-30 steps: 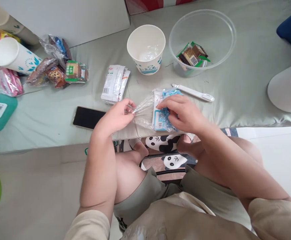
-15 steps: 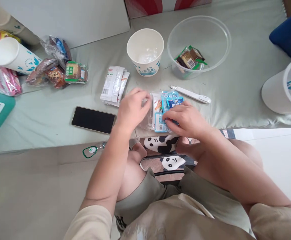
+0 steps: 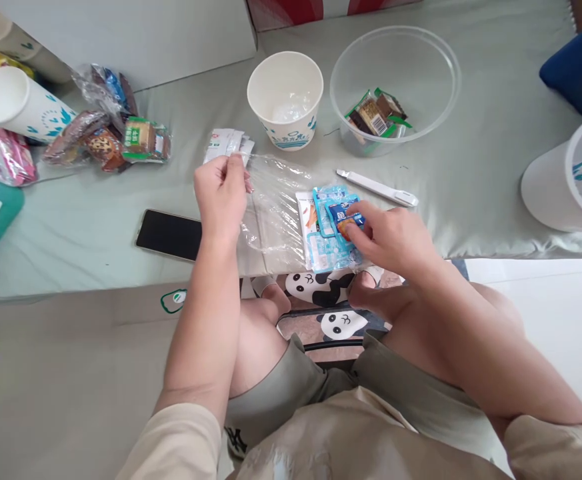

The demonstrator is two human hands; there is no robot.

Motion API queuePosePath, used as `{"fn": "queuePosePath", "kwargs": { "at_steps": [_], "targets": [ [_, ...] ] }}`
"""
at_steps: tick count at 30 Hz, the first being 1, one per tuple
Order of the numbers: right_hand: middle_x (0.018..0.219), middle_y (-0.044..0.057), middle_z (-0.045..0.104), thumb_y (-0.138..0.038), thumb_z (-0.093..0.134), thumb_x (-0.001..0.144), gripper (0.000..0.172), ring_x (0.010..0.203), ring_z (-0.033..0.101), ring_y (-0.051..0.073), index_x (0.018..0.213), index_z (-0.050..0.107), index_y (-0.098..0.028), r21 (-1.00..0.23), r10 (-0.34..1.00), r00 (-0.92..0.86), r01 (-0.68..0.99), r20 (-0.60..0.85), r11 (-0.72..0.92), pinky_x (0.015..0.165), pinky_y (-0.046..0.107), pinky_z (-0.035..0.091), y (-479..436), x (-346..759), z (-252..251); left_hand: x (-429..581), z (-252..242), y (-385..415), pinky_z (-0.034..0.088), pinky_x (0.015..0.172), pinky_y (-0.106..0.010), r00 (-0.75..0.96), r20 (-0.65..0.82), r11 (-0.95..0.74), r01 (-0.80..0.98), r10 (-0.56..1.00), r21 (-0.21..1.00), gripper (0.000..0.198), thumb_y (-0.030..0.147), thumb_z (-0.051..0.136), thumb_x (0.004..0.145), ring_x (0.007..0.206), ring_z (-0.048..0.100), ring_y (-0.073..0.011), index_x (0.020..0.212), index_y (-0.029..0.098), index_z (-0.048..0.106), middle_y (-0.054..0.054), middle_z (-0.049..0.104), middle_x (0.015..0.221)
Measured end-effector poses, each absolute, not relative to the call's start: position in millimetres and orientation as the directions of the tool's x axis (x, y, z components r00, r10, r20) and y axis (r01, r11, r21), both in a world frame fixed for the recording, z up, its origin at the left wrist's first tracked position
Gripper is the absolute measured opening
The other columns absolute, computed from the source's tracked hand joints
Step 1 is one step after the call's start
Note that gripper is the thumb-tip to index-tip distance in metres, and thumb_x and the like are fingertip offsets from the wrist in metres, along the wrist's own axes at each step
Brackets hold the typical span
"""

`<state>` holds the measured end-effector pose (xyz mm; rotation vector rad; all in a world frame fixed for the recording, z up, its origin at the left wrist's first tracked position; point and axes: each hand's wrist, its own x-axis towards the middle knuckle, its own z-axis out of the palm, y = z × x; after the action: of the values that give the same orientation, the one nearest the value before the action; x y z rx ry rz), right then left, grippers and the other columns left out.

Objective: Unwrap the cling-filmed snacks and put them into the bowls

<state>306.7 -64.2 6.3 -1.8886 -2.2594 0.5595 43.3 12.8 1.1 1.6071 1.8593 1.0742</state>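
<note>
My left hand (image 3: 222, 193) is closed in a pinch on the edge of a clear plastic bag (image 3: 275, 207), which is pulled out flat to the left. At the bag's right end lie blue snack packets (image 3: 323, 247) and a white packet (image 3: 308, 217) with an orange picture. My right hand (image 3: 388, 233) has its thumb and fingers on the small dark-blue packet on top. Behind my left hand, partly hidden by it, is a stack of white packets (image 3: 225, 141). A white paper cup (image 3: 285, 100) stands just beyond the bag.
A clear plastic bowl (image 3: 343, 127) holds wrapped snacks. A white cutter-like tool (image 3: 377, 187) lies right of the bag. A phone (image 3: 168, 233) lies at left, near wrapped biscuits (image 3: 145, 140) and a tipped paper cup (image 3: 25, 107). A white bin (image 3: 551, 180) stands right.
My left hand has moved left, stretching the clear bag out with it. My right hand has shifted slightly right and now grips the dark-blue packet between thumb and fingers.
</note>
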Motion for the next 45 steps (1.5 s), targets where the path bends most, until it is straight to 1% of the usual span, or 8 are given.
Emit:
{"fn": "queuePosePath", "kwargs": {
  "at_steps": [8, 15, 21, 24, 28, 36, 42, 45],
  "targets": [
    [0.053, 0.003, 0.063, -0.04, 0.061, 0.088, 0.085, 0.051, 0.047, 0.023, 0.163, 0.036, -0.009, -0.562, 0.998, -0.055, 0.827, -0.033, 0.027, 0.051, 0.034, 0.032, -62, 315, -14, 32, 1, 13, 0.031, 0.058, -0.036, -0.338, 0.177, 0.094, 0.651, 0.924, 0.753, 0.035, 0.03, 0.057, 0.093, 0.053, 0.046, -0.0153, 0.058, 0.024, 0.053, 0.003, 0.044, 0.051],
    [0.071, 0.006, 0.072, -0.038, 0.061, 0.087, 0.064, 0.059, 0.055, 0.023, 0.148, 0.053, -0.019, -0.522, 0.999, -0.006, 0.852, 0.052, 0.032, 0.054, 0.032, 0.034, -66, 315, -3, 42, 29, -13, 0.047, 0.085, -0.038, -0.123, 0.441, -0.204, 0.756, 0.889, 0.622, 0.015, 0.031, 0.07, 0.086, 0.098, 0.062, -0.0205, 0.097, 0.028, 0.06, -0.001, 0.065, 0.093],
    [0.097, 0.01, 0.076, -0.027, 0.046, 0.091, 0.03, 0.077, 0.065, 0.021, 0.106, 0.071, -0.021, -0.532, 0.904, -0.415, 0.745, 0.103, 0.403, 0.065, 0.034, 0.042, -75, 309, 16, 67, 43, -50, 0.051, 0.091, -0.036, 0.622, -0.065, -0.409, 0.587, 0.781, 0.699, 0.034, 0.047, 0.076, 0.082, 0.103, 0.067, -0.0227, 0.102, 0.021, 0.068, -0.005, 0.073, 0.112],
    [0.079, 0.007, 0.073, -0.036, 0.039, 0.095, 0.039, 0.061, 0.055, 0.019, 0.109, 0.072, -0.02, -0.461, 0.865, -0.5, 0.779, -0.048, 0.425, 0.057, 0.033, 0.031, -80, 310, 13, 59, 39, -63, 0.049, 0.083, -0.032, 0.61, -0.168, -0.365, 0.648, 0.774, 0.669, 0.041, 0.04, 0.085, 0.073, 0.094, 0.067, -0.0209, 0.106, 0.022, 0.07, -0.003, 0.074, 0.105],
    [0.065, 0.005, 0.063, -0.043, 0.035, 0.096, 0.043, 0.055, 0.042, 0.017, 0.1, 0.072, -0.022, -0.361, 0.858, -0.482, 0.842, -0.175, 0.4, 0.056, 0.033, 0.021, -82, 311, 11, 42, 40, -77, 0.043, 0.068, -0.028, 0.603, -0.226, -0.358, 0.689, 0.765, 0.63, 0.004, 0.021, 0.069, 0.081, 0.071, 0.061, -0.0142, 0.084, 0.022, 0.07, 0.002, 0.07, 0.079],
    [0.061, 0.002, 0.053, -0.043, 0.049, 0.089, 0.026, 0.055, 0.032, 0.015, 0.073, 0.058, -0.024, -0.277, 0.857, -0.4, 0.907, -0.326, 0.318, 0.058, 0.033, 0.018, -82, 317, 17, 21, 59, -95, 0.034, 0.057, -0.027, 0.558, -0.227, -0.272, 0.671, 0.798, 0.69, 0.025, 0.027, 0.064, 0.08, 0.057, 0.043, -0.0108, 0.061, 0.021, 0.049, 0.004, 0.049, 0.059],
    [0.063, 0.003, 0.056, -0.041, 0.052, 0.089, 0.026, 0.058, 0.04, 0.016, 0.072, 0.058, -0.023, -0.21, 0.867, -0.343, 0.936, -0.361, 0.282, 0.058, 0.031, 0.021, -83, 321, 27, -6, 80, -101, 0.023, 0.051, -0.026, 0.458, -0.62, -0.073, 0.837, 0.637, 0.543, 0.035, 0.03, 0.064, 0.074, 0.054, 0.028, -0.0093, 0.056, 0.021, 0.036, 0.006, 0.032, 0.054],
    [0.067, 0.006, 0.06, -0.046, 0.047, 0.095, 0.034, 0.064, 0.052, 0.019, 0.078, 0.064, -0.022, -0.207, 0.969, -0.174, 0.969, -0.174, 0.137, 0.06, 0.032, 0.029, -86, 311, 35, -2, 89, -100, 0.03, 0.053, -0.025, 0.498, -0.651, -0.018, 0.801, 0.573, 0.598, 0.025, 0.033, 0.068, 0.072, 0.057, 0.037, -0.01, 0.063, 0.021, 0.048, 0.006, 0.042, 0.059]
  ]
}}
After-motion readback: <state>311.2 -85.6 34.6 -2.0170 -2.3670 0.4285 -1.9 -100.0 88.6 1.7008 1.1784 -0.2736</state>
